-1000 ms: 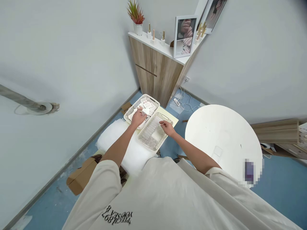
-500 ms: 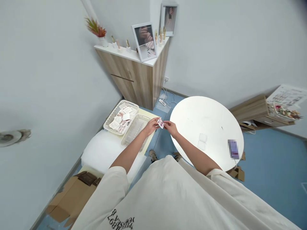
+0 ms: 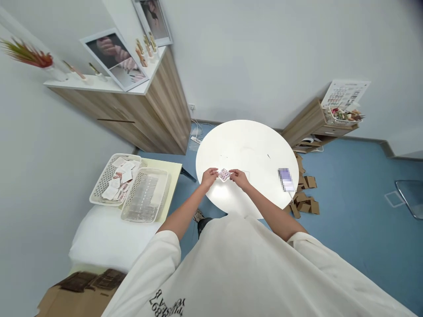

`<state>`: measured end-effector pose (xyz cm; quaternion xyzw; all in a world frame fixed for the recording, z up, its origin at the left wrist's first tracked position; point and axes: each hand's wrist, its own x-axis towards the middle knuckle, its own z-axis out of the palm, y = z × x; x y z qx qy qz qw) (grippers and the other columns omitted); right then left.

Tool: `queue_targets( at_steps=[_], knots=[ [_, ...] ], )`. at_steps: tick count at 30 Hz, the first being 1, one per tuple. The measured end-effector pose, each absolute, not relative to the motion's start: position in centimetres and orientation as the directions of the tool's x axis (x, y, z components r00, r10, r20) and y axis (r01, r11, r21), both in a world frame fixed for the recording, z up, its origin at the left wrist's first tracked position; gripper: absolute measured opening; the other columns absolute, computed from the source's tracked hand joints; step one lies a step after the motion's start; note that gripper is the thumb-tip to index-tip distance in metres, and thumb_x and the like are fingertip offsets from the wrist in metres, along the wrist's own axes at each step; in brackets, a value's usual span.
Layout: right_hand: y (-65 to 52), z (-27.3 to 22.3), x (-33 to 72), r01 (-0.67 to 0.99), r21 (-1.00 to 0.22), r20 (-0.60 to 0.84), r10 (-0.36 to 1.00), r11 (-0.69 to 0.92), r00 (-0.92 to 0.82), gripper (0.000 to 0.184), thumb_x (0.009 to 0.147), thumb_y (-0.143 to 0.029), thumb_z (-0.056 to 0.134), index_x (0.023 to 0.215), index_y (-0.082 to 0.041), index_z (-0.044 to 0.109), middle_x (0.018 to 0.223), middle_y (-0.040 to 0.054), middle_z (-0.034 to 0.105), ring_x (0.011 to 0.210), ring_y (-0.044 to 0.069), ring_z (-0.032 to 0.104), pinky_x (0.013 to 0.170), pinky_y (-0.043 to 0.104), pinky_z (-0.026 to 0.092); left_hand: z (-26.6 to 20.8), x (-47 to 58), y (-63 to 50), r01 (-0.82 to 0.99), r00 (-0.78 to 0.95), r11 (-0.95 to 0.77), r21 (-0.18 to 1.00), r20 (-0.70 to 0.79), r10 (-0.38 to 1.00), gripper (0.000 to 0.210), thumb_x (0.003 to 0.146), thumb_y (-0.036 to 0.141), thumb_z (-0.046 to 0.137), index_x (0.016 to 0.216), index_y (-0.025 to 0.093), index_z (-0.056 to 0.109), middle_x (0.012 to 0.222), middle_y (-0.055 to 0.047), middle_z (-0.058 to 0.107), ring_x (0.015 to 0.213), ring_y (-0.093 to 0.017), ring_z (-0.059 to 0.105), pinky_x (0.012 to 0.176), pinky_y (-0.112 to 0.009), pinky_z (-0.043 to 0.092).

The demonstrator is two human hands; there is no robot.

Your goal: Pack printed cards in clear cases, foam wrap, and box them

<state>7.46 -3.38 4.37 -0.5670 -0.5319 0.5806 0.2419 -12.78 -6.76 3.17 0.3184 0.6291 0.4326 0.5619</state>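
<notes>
A small card with a pink and purple print [image 3: 224,175] is stretched between my two hands, above the near part of the round white table [image 3: 244,138]. My left hand [image 3: 209,177] pinches its left edge. My right hand [image 3: 239,177] grips the opposite edge between thumb and fingers. Just beyond the right hand lies a clear plastic case [image 3: 245,174] on the tabletop, partly covered by that hand.
To the left, a white basket [image 3: 102,182] holds printed cards; a second basket [image 3: 166,187] holds clear plastic pieces. A blurred phone [image 3: 286,179] lies at the table's right. Beyond stands a wooden cabinet [image 3: 168,101]. Cardboard pieces [image 3: 306,204] lie on the floor.
I have turned right, from beside the baskets towards the round table. The card has moved with both hands over the tabletop and now lies flatter between them.
</notes>
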Motion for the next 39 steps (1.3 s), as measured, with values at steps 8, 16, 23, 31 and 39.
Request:
queue_targets(
  at_steps=[8,16,23,31,39],
  knots=[
    [-4.1,3.6,15.4,0.591,-0.804,-0.194,0.915,0.058,-0.353,0.026,0.084,-0.025,0.06,0.108,-0.023,0.072,0.108,0.0061,0.068,0.096,0.019,0.062,0.09,0.035,0.049,3.9,-4.6,-4.9,0.428,0.1,0.207,0.88,-0.274,0.956,0.032,0.074,0.013,0.065,0.104,0.025,0.068,0.084,-0.002,0.069,0.083,-0.021,0.065,0.085,-0.035,0.051],
    [-4.9,2.4,19.1,0.577,-0.802,-0.359,0.898,-0.157,-0.256,0.011,0.078,-0.026,0.064,0.079,-0.024,0.074,0.08,0.0003,0.072,0.077,0.018,0.065,0.073,0.029,0.05,3.0,0.3,-4.3,0.404,0.165,0.215,0.889,-0.302,0.939,0.029,0.074,0.012,0.065,0.1,0.025,0.071,0.098,-0.006,0.07,0.099,-0.025,0.065,0.099,-0.04,0.048],
    [-5.7,-0.6,22.0,0.459,-0.756,-0.518,0.855,-0.467,0.018,0.017,0.072,-0.035,0.062,0.075,-0.021,0.071,0.07,0.0003,0.07,0.069,0.017,0.063,0.064,0.027,0.049,-1.3,0.3,-5.7,0.342,-0.091,0.475,0.811,-0.475,0.875,0.032,0.08,0.015,0.059,0.112,0.019,0.065,0.123,-0.012,0.065,0.11,-0.023,0.064,0.099,-0.038,0.047],
    [-6.2,-4.1,21.7,0.502,-0.648,-0.608,0.786,-0.572,0.111,0.015,0.07,-0.03,0.061,0.073,-0.021,0.073,0.072,0.0017,0.071,0.071,0.017,0.065,0.065,0.027,0.049,-3.5,1.4,-8.5,0.207,-0.009,0.674,0.709,-0.688,0.726,0.042,0.078,0.019,0.066,0.12,0.02,0.06,0.14,-0.014,0.057,0.131,-0.026,0.053,0.102,-0.037,0.045],
    [-6.3,-4.8,21.1,0.524,-0.668,-0.57,0.816,-0.528,0.095,0.021,0.071,-0.025,0.058,0.08,-0.023,0.076,0.085,0.0024,0.075,0.082,0.019,0.068,0.073,0.029,0.052,-2.7,2.3,-8.6,0.177,0.046,0.709,0.682,-0.726,0.686,0.053,0.076,0.025,0.072,0.126,0.019,0.057,0.146,-0.019,0.051,0.134,-0.03,0.05,0.104,-0.04,0.042]
  ],
)
